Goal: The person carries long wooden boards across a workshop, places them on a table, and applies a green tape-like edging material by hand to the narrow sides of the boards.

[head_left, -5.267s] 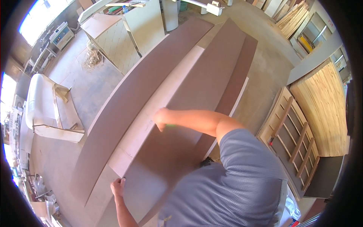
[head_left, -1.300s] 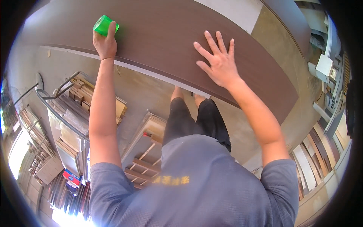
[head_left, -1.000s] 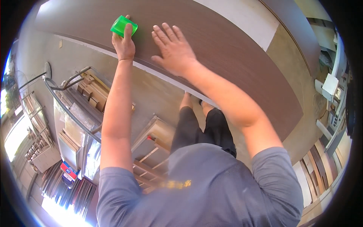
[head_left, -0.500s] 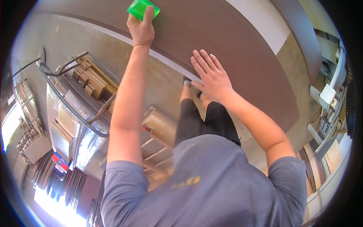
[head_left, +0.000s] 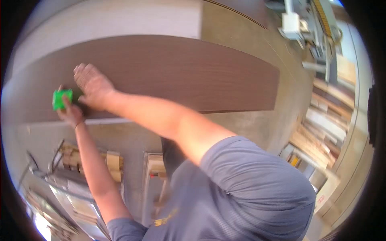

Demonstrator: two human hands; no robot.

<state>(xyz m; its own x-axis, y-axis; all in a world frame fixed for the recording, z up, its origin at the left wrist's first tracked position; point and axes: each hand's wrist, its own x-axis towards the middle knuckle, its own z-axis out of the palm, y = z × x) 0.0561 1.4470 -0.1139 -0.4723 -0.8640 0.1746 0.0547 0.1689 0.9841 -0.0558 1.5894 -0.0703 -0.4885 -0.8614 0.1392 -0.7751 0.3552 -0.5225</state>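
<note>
In the left hand (head_left: 73, 115), a bright green, glossy roll (head_left: 59, 100) is gripped between thumb and fingers; just beside it, the right hand (head_left: 95, 86) is held flat, fingers extended, over a long, brown, wood-grained board (head_left: 193, 76).

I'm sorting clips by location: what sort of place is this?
Probably a woodworking shop: there's a long brown panel, a pile of boards at the right, and smaller wood-coloured pieces at lower left.

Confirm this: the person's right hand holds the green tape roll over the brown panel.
Wrong hand: the head view shows the left hand holding the green tape roll over the brown panel.
</note>
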